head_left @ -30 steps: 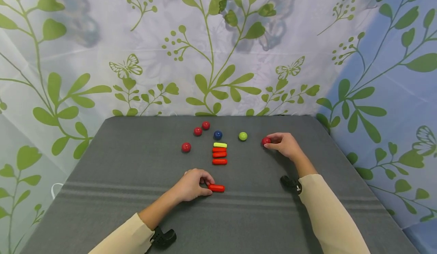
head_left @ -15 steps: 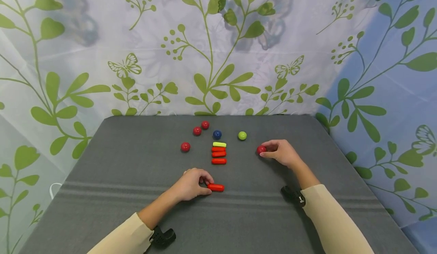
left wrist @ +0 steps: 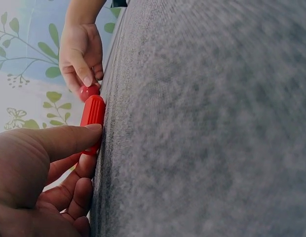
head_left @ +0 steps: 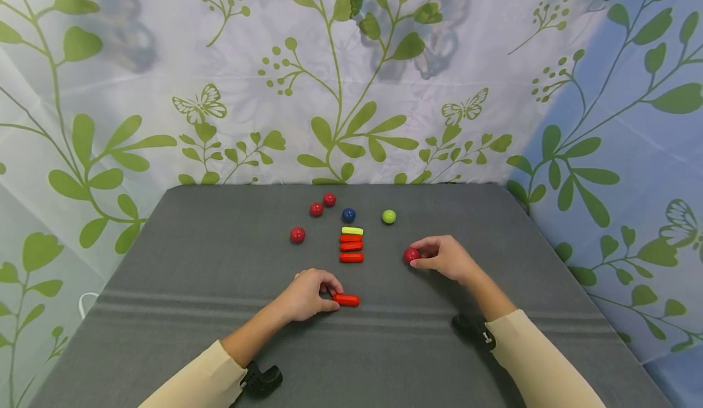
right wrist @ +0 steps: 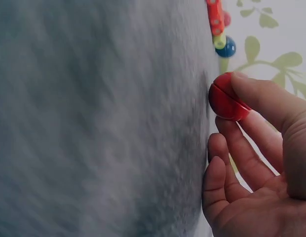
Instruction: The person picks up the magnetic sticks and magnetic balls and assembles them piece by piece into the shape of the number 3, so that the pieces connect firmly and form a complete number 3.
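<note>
With thumb and fingers my left hand (head_left: 309, 295) pinches one end of a short red ridged stick (head_left: 347, 300), close over the grey cloth near the middle. Fine grooves along the red stick (left wrist: 95, 111) show in the left wrist view. On the right, my right hand (head_left: 447, 258) pinches a glossy red ball (head_left: 410, 256) between thumb and fingertips. A seam line runs round this red ball (right wrist: 225, 101) in the right wrist view. Ahead of both hands, several red sticks (head_left: 351, 258) lie in a column, with a yellow-green stick (head_left: 352, 231) at its far end.
Beyond the column sits a blue ball (head_left: 348, 214), with a yellow-green ball (head_left: 389, 216) to its right. Three more red balls (head_left: 297, 235) lie to the left. Grey cloth (head_left: 230, 243) covers the table, and a leaf-patterned curtain (head_left: 241, 103) hangs behind it.
My right hand has brought the red ball nearer to me and to the left, away from the yellow-green ball. The left hand stays in place with its red stick.
</note>
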Motion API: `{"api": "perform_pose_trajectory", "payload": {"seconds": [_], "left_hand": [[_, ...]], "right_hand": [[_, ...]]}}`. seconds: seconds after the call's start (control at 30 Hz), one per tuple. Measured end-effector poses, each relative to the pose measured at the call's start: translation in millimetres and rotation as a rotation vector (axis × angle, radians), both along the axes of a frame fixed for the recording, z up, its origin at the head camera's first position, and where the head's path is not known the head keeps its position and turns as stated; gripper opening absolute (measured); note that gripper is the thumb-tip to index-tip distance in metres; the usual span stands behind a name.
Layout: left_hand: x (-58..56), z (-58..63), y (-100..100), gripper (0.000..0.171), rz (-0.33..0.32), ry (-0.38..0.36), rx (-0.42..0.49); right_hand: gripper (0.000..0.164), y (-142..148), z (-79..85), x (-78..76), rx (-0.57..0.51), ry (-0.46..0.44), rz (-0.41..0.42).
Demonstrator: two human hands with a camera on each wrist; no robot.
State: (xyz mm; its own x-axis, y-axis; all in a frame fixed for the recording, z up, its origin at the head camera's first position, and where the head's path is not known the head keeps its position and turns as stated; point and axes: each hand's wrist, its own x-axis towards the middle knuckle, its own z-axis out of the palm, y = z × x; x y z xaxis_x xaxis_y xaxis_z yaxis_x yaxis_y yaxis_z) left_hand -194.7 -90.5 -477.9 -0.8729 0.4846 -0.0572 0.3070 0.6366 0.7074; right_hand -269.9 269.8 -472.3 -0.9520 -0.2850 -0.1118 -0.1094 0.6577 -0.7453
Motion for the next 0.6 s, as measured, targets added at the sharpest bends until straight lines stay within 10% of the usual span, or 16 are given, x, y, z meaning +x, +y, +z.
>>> {"api": "perform_pose_trajectory", "payload": {"seconds": [0.6], "left_hand": [[1.0,1.0,2.1,0.014,0.013,0.006,0.002]], "right_hand": [[0.039,-30.7,2.3,35.8,-0.108,-0.037,0.181]]}}
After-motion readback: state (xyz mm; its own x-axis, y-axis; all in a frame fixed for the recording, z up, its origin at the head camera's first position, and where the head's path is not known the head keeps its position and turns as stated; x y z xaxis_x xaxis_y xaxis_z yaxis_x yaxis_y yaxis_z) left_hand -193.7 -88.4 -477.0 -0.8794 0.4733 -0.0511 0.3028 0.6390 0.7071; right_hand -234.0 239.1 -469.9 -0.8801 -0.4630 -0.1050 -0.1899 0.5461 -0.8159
